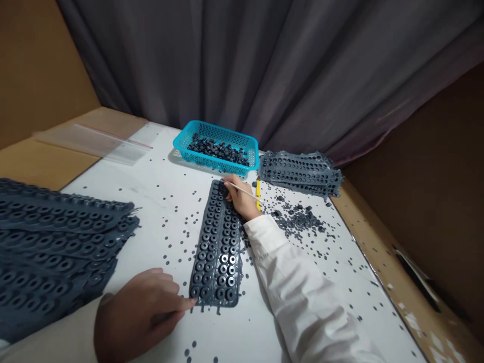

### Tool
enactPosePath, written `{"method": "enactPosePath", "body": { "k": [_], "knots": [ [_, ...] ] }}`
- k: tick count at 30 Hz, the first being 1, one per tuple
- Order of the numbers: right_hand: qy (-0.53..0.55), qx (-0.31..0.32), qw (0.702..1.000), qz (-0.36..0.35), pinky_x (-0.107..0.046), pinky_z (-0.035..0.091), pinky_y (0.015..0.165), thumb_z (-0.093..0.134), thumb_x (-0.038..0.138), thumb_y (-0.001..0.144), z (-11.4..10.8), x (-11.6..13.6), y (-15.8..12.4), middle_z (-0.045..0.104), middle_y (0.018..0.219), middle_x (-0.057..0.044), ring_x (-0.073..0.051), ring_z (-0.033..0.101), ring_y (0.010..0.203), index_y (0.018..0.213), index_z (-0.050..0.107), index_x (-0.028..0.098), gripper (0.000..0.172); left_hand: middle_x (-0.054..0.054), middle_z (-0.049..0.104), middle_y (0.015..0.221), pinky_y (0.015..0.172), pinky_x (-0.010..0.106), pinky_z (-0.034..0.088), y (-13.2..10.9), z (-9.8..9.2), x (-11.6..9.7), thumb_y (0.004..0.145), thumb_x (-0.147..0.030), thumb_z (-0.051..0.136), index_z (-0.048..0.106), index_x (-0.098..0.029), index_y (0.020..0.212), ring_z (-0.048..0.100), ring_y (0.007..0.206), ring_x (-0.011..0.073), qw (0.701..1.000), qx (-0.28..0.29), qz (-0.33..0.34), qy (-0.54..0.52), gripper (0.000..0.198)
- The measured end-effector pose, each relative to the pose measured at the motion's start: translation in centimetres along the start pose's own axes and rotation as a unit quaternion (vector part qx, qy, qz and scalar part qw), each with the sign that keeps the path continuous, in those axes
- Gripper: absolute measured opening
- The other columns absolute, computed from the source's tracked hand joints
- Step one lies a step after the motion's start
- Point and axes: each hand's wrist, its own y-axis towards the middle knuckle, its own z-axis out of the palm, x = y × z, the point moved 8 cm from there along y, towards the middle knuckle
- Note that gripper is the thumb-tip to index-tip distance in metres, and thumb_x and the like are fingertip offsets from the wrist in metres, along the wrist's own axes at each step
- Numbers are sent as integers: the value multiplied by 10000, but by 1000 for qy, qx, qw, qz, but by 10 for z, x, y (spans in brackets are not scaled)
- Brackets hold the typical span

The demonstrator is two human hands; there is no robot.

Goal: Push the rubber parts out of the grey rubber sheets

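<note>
A dark grey moulded rubber sheet [217, 247] with rows of raised rings lies lengthwise on the white table. At its near left corner, my left hand [147, 305] has the index fingertip on the edge, with the thumb just below and the other fingers curled. My right hand [242, 196] is closed around a thin white stick [245, 190] over the sheet's far end. The stick's tip is hidden by the fingers or too small to make out. Small black discs and bits [302, 219] lie scattered and heaped right of the sheet.
Behind the sheet stands a blue basket [181, 143] holding many small black pieces. Stacked ringed sheets [56, 247] lie at left. More perforated sheets [302, 174] and a yellow-handled item [258, 194] are at right. A clear plastic bag [102, 143] lies back left. Cardboard walls [434, 151] flank the table.
</note>
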Motion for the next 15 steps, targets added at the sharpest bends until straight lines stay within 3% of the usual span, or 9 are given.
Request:
{"method": "enactPosePath", "body": {
  "k": [2, 5, 8, 11, 15],
  "knots": [
    [16, 2, 1000, 6, -230, 470, 498, 423, 340, 916, 0, 0, 1, 635, 743, -5, -108, 557, 474, 1015, 560, 210, 214, -37, 554, 564, 584, 262, 378, 2, -1, -2, 882, -179, 414, 637, -252, 807, 504, 532, 135, 1000, 3, 6, 1, 246],
    [57, 31, 998, 4, -243, 498, 533, 446, 384, 898, 2, 0, 0, 660, 971, -37, -120, 597, 591, 993, 571, 216, 230, -38, 552, 550, 564, 266, 366, 3, -2, -2, 882, -176, 410, 635, -253, 784, 508, 525, 140, 1000, 14, 1, 4, 257],
    [63, 59, 996, -20, -292, 519, 660, 454, 394, 895, 5, 1, -2, 638, 1129, -60, -161, 633, 783, 977, 588, 205, 245, -42, 561, 561, 578, 266, 369, 3, -4, -3, 866, -164, 428, 636, -258, 803, 512, 533, 141, 1000, 5, 0, 1, 237],
    [41, 69, 996, -46, -347, 487, 811, 463, 383, 900, 5, 4, -2, 650, 1125, -73, -195, 626, 942, 986, 589, 197, 241, -44, 569, 576, 601, 268, 374, 1, -3, -2, 855, -144, 426, 639, -262, 841, 513, 541, 139, 1000, -7, 1, -7, 244],
    [23, 71, 995, -62, -346, 464, 862, 450, 384, 907, 4, 8, -3, 654, 1115, -83, -205, 610, 1027, 998, 580, 196, 246, -48, 578, 587, 611, 270, 382, 0, -1, 0, 858, -154, 426, 643, -270, 862, 520, 548, 138, 1000, -7, -3, -15, 246]
  ]
}}
